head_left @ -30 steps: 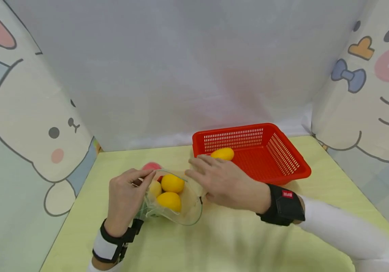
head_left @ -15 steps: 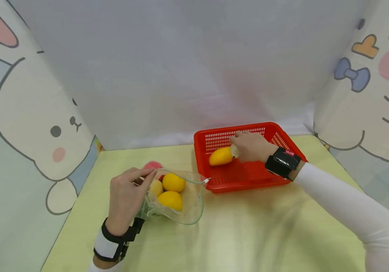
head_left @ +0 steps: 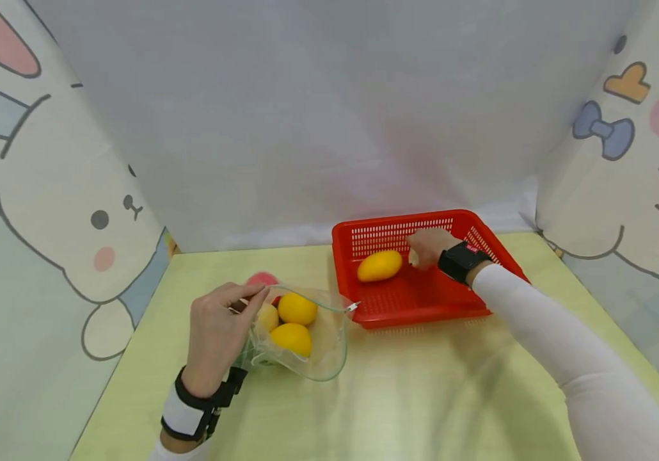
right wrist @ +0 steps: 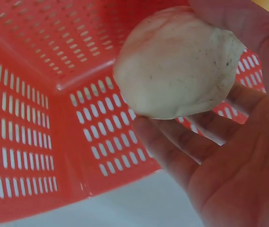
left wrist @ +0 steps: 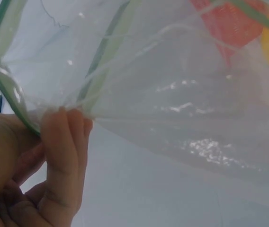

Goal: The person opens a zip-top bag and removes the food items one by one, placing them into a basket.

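Note:
My left hand [head_left: 220, 330] pinches the green-edged rim of a see-through bag [head_left: 326, 346] between thumb and fingers. Inside the bag lie yellow fruits [head_left: 297, 309], a paler round fruit [head_left: 267, 317] and a bit of something red. Over in the red basket [head_left: 358, 317], my right hand [head_left: 430, 246] holds a cream-coloured rounded piece [right wrist: 177, 66] with small dark specks; its kind is unclear. The right wrist view shows the thumb above it and the fingers beneath. A yellow mango [head_left: 380, 266] lies to the left of that hand in the basket.
The basket stands at the back of the pale green table [head_left: 329, 416], near the grey backdrop [head_left: 306, 128]. Behind the bag shows a pink rounded thing [head_left: 262, 278]. Cartoon-printed panels rise on both sides.
My right hand has gone from the bag's mouth rightward into the basket, and lower there with the cream-coloured piece. The left hand has kept its pinch on the bag's rim.

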Demonstrator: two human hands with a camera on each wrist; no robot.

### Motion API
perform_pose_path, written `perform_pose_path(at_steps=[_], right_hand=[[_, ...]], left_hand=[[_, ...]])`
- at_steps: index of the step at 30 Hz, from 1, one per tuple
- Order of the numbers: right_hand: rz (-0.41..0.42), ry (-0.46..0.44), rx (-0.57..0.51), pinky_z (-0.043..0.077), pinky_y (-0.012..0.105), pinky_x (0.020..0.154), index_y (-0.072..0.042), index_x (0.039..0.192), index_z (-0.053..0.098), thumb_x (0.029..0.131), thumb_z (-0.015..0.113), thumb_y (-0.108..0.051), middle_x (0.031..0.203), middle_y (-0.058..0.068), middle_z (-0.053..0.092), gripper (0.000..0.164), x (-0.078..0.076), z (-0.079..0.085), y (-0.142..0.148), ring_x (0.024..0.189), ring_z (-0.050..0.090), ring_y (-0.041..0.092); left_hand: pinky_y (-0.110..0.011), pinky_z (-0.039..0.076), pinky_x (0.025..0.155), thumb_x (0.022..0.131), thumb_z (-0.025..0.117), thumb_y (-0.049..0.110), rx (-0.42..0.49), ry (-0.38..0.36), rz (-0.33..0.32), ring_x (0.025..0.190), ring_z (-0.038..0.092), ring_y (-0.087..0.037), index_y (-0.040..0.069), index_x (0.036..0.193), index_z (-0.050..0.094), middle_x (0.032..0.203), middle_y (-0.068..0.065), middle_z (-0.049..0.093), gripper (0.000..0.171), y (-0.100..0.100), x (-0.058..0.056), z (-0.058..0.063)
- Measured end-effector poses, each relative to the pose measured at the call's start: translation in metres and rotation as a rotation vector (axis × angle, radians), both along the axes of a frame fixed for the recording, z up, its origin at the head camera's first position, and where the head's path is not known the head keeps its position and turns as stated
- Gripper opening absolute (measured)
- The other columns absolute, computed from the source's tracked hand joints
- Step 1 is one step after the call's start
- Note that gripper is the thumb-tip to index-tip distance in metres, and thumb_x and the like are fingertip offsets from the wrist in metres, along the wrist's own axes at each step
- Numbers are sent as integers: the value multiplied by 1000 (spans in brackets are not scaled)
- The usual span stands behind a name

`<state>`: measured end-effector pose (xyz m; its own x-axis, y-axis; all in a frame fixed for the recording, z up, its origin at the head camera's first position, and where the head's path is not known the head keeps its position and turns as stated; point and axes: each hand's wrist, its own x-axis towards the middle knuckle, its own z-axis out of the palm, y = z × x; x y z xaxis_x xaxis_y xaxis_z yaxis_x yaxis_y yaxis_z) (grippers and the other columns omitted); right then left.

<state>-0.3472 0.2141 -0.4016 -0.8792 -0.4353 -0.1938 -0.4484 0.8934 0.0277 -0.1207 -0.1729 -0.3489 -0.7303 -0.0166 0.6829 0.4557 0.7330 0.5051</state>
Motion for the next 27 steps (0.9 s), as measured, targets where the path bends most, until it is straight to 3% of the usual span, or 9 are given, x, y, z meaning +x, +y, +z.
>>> perform_pose_path(at_steps=[5, 9, 12, 16, 21, 27], right_hand=[[-4, -12, -13, 53, 43, 80, -4, 108, 67, 88, 78, -18, 89, 11, 61, 27, -3, -13, 3, 84, 55, 30], [-7, 2, -13, 59, 49, 88, -4, 115, 67, 86, 83, -24, 98, 14, 68, 39, -2, -13, 4, 90, 59, 32], [-6, 21, 1, 60, 54, 94, -5, 121, 69, 84, 86, -30, 106, 15, 71, 47, 1, -8, 5, 93, 60, 33], [38, 69, 20, 62, 52, 90, -6, 116, 71, 86, 85, -31, 101, 13, 71, 41, 7, 9, 2, 90, 61, 30], [117, 122, -13, 62, 54, 97, -6, 133, 68, 91, 83, -32, 120, 16, 73, 52, 37, 40, -16, 104, 68, 33], [244, 220, -45, 57, 55, 108, -9, 142, 64, 90, 84, -38, 139, 16, 70, 63, 94, 75, -50, 125, 68, 36]], left_hand=[[-7, 51, 60, 84, 88, 5, -7, -20, -1, 56, 68, -17, 4, 92, 86, 70, -6, 76, 9, 1, 0, 1], [-7, 50, 60, 84, 88, 5, -2, -24, -6, 56, 68, -17, 4, 92, 86, 70, -6, 76, 9, 2, 0, 0], [-6, 50, 60, 84, 88, 4, -2, -20, -11, 56, 68, -17, 4, 92, 86, 69, -6, 75, 8, 1, 1, 0], [-7, 50, 59, 83, 88, 3, -10, -3, -9, 55, 67, -17, 4, 92, 86, 69, -7, 75, 9, 1, 1, -1], [-8, 51, 58, 81, 89, 1, -10, 9, -7, 54, 67, -17, 3, 91, 86, 69, -7, 75, 10, 1, 1, 0], [-7, 50, 59, 83, 89, 3, -1, -9, 2, 55, 67, -17, 4, 91, 86, 69, -6, 76, 9, 1, 1, 1]])
